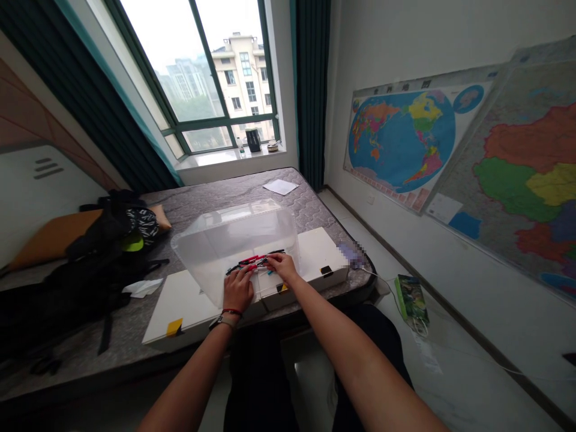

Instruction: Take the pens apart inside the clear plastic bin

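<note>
My left hand (237, 289) rests knuckles-up on a white flat box (180, 303) at the bed's near edge, its fingers curled over the ends of several red and black pens (254, 261). My right hand (281, 266) pinches the same bundle of pens from the right. A clear plastic storage bin (234, 237) lies tipped on its side just behind the pens, its opening facing me. A second white flat box (319, 255) sits under and to the right of my right hand.
A grey mattress (252, 192) carries a black backpack (103, 252), crumpled white tissue (143, 288) and a sheet of paper (281, 186). A green box (410, 298) lies on the floor at right. Maps (400, 141) cover the right wall. A window (211, 66) is beyond.
</note>
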Demonstrator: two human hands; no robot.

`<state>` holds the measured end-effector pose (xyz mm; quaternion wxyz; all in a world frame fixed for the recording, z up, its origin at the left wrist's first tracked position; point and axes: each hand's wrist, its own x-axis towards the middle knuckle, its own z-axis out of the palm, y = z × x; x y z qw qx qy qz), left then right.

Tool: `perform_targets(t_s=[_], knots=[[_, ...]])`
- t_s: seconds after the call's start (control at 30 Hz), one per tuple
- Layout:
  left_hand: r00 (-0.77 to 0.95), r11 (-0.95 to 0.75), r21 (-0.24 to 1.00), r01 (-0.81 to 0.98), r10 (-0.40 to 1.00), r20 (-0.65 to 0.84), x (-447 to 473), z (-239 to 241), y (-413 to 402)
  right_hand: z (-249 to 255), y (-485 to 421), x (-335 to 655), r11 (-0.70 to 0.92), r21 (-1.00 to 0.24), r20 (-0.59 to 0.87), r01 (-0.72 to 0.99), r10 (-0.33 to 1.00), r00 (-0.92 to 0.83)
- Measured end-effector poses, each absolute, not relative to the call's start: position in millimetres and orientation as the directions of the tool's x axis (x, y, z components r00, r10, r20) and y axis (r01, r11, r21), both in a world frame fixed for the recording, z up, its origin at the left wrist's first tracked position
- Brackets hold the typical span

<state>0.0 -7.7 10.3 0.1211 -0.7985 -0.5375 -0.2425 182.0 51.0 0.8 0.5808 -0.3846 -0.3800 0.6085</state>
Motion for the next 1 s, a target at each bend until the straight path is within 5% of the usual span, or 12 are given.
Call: perform_targets(t_s=[0.23, 0.67, 1.0], knots=[[0.263, -0.368, 0.090, 0.925, 0.794, 0.548, 3.3, 12.5, -9.3, 1.6, 50.4, 180.7, 0.004, -0.964, 0.006, -0.267, 1.000, -0.006], [0.253, -0.350, 0.067, 0.934, 0.784, 0.567, 4.6, 15.5, -10.4, 16.4, 44.1, 179.4, 0.110, -0.927, 0.103, 0.358, 0.994, -0.039], [0.282, -0.390, 0.075, 0.918, 0.773, 0.568, 1.9, 11.6, -9.1, 14.9, 45.7, 179.9, 0.162, -0.926, 0.120, 0.340, 0.982, -0.144]])
